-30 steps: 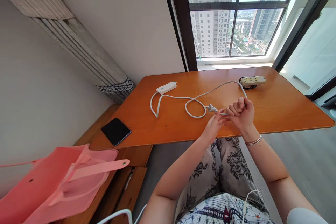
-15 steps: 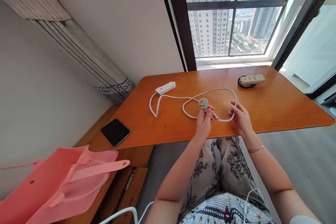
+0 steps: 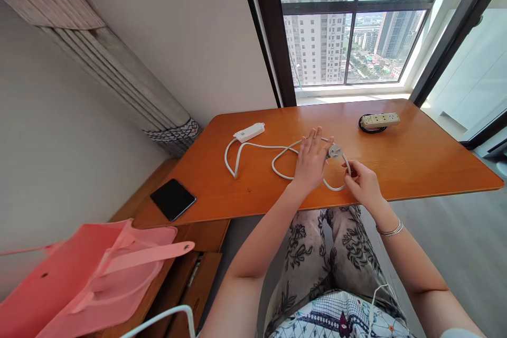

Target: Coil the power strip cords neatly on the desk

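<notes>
My left hand (image 3: 311,165) is over the table's near middle, back up, several fingers stretched out. Its thumb side is closed on the neck of a white power plug (image 3: 336,151), whose face points up and right. A white cord (image 3: 285,147) lies in a loop, passing under my left hand. My right hand (image 3: 361,182) pinches this cord just right of and below the plug. To the left, the cord leads to a white power strip (image 3: 249,132) lying on the table. The left thumb is mostly hidden.
The orange-brown wooden table (image 3: 428,163) also bears a beige power strip (image 3: 380,121) with black cord at back right and a black phone (image 3: 173,199) at front left. A pink bag (image 3: 99,274) sits left. A window (image 3: 352,37) stands behind.
My left hand has moved up and turned back-up, its fingers straightening, while the plug shifted right toward my right hand. The cord loop's right side has drawn in.
</notes>
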`<action>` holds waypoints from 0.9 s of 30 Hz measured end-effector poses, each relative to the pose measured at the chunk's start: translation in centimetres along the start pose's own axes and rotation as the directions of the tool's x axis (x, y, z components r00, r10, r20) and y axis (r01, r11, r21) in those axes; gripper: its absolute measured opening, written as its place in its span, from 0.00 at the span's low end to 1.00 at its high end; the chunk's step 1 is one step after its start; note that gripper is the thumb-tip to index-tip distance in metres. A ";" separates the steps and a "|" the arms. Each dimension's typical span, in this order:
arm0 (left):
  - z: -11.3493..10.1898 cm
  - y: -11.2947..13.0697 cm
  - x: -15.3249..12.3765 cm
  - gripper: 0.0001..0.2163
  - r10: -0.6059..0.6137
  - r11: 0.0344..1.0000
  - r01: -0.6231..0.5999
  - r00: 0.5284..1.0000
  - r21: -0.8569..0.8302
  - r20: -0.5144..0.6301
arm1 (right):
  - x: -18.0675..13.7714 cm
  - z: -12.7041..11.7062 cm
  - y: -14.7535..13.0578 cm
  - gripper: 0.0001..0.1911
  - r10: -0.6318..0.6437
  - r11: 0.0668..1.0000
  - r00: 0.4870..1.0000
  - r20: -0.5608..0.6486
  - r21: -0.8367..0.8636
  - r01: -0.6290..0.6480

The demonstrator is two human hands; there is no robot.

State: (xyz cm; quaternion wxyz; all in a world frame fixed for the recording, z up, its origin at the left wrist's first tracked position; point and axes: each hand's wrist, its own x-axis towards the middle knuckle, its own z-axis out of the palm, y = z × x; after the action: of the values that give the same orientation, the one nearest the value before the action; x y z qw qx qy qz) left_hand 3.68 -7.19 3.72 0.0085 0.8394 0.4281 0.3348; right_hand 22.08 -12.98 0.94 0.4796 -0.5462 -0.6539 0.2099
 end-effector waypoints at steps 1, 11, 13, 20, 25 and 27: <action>0.0 -0.2 0.2 0.30 0.007 1.000 -0.007 1.000 0.015 0.007 | -0.1 -0.1 -0.1 0.11 -0.012 0.999 1.000 0.002 0.036 0.012; -0.9 -0.6 0.4 0.14 -0.103 0.960 0.150 0.975 -0.238 0.199 | 0.9 -0.7 -0.1 0.07 0.040 0.890 0.996 -0.085 0.455 0.003; -1.3 -0.3 0.4 0.15 -0.103 0.901 0.185 0.970 -0.392 0.221 | 1.5 -1.0 -0.1 0.07 0.064 0.844 0.995 -0.079 0.536 -0.012; -2.6 0.5 1.8 0.16 -0.283 0.255 0.415 0.896 -0.873 0.343 | 1.9 0.7 0.5 0.30 0.137 0.603 0.984 0.112 0.779 -0.173; -3.6 1.1 3.5 0.13 -0.444 -0.018 0.394 0.820 -0.919 0.361 | 0.6 4.8 0.7 0.31 0.112 0.647 0.938 0.328 0.692 -0.319; -3.9 1.3 4.0 0.12 -0.477 -0.054 0.355 0.812 -0.933 0.337 | 0.1 6.3 0.5 0.32 0.086 0.708 0.920 0.383 0.625 -0.327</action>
State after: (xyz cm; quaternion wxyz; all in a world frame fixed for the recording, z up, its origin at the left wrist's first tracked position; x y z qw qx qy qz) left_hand 4.07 -6.18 9.39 0.6413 0.4250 0.3278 0.5483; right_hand 16.97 -11.12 -2.26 0.5036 -0.3616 -0.5351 0.5739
